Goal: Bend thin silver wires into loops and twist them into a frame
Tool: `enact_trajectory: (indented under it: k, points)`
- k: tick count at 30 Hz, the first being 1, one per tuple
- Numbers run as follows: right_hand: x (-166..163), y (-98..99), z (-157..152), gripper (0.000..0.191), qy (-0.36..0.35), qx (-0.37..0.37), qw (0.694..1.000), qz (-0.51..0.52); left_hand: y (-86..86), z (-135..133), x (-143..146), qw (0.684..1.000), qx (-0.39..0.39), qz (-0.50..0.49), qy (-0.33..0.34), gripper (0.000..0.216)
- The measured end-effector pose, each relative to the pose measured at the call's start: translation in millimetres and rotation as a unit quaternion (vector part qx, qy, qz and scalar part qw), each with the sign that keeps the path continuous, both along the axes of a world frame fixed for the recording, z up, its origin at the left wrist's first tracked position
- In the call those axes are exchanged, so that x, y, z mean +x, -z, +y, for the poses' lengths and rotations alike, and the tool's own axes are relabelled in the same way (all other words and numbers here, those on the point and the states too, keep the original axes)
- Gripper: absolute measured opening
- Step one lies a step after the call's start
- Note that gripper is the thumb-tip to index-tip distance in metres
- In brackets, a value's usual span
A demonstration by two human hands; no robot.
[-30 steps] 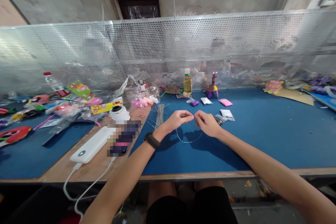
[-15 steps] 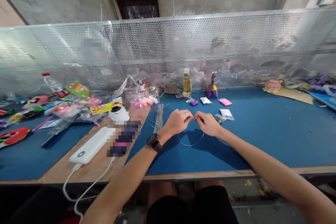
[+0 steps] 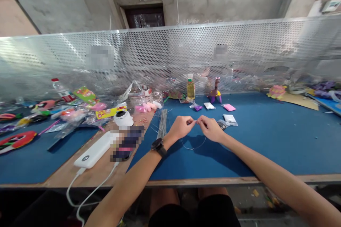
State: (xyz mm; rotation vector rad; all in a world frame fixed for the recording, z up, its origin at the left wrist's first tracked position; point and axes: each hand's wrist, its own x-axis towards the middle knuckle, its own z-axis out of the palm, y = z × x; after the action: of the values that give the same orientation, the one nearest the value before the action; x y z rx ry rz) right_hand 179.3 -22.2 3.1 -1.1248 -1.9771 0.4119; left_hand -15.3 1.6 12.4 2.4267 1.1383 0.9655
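A thin wire point(image 3: 194, 148) hangs in a curved loop below my hands, over the blue mat. My left hand point(image 3: 183, 126), with a dark watch on its wrist, pinches one end of it. Close beside it, my right hand point(image 3: 210, 127) pinches the other end, the fingertips of both hands nearly touching. The wire ends themselves are hidden between my fingers. A bundle of straight wires point(image 3: 162, 124) lies just left of my left hand. Past my right hand lie a packet of white clay point(image 3: 229, 118) and a dark item partly covered by the hand.
Farther back stand a bottle of yellow liquid point(image 3: 190, 89) and a purple and brown clay animal point(image 3: 215, 92), near small packets point(image 3: 209, 106). A power bank point(image 3: 94, 150), a phone point(image 3: 128, 145) and a white roll point(image 3: 123, 118) sit left. A perforated metal screen point(image 3: 170, 53) borders the table.
The camera view has tilted slightly upward, so the scene sits lower. My hands stay pinched on the wire at nearly the same spot, with small finger movements.
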Motion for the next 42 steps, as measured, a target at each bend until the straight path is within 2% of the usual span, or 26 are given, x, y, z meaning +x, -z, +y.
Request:
enact_trajectory:
  k: [2,4,8,14,19,22,26,30,37,39,42]
  points:
    - [-0.5,1.1,-0.3,0.021,-0.009,0.006,1.000,-0.004,-1.8,0.2,-1.0,0.986,-0.129,-0.095,0.041,0.030]
    - [-0.3,1.9,-0.1,0.022,-0.018,0.014,1.000,-0.008,-4.3,-0.2,-1.1,0.958,-0.227,-0.164,0.070,0.028]
    - [1.3,3.1,0.5,0.020,-0.024,0.029,0.999,-0.014,-8.3,-0.2,-0.3,0.895,-0.370,-0.239,0.064,0.033]
    - [-0.1,1.8,-1.4,0.021,-0.029,0.023,0.999,-0.019,-9.0,3.9,-2.7,0.860,-0.432,-0.270,0.033,0.036]
    - [-1.4,1.8,-2.6,0.020,-0.029,0.024,0.999,-0.023,-8.1,7.5,-6.6,0.835,-0.500,-0.227,0.050,0.035]
    - [-1.7,2.7,-2.6,0.021,-0.029,0.025,0.999,-0.022,-7.5,7.2,-7.3,0.829,-0.507,-0.223,0.075,0.033]
    - [-1.8,2.7,-2.9,0.024,-0.045,0.035,0.998,-0.024,-6.9,6.3,-7.3,0.838,-0.488,-0.227,0.095,0.038]
    - [-2.3,0.2,-4.9,0.023,-0.051,0.035,0.997,-0.035,-8.7,6.2,-9.0,0.836,-0.496,-0.215,0.094,0.044]
    - [-3.2,-0.4,-5.5,0.022,-0.048,0.026,0.998,-0.036,-16.4,6.2,-14.8,0.835,-0.508,-0.198,0.078,0.036]
    - [-3.1,0.8,-4.3,0.022,-0.044,0.027,0.998,-0.033,-17.4,5.0,-13.7,0.847,-0.491,-0.192,0.068,0.038]
    - [-3.3,1.4,-2.7,0.023,-0.026,0.016,0.999,-0.022,-17.9,1.2,-9.5,0.894,-0.411,-0.168,0.056,0.035]
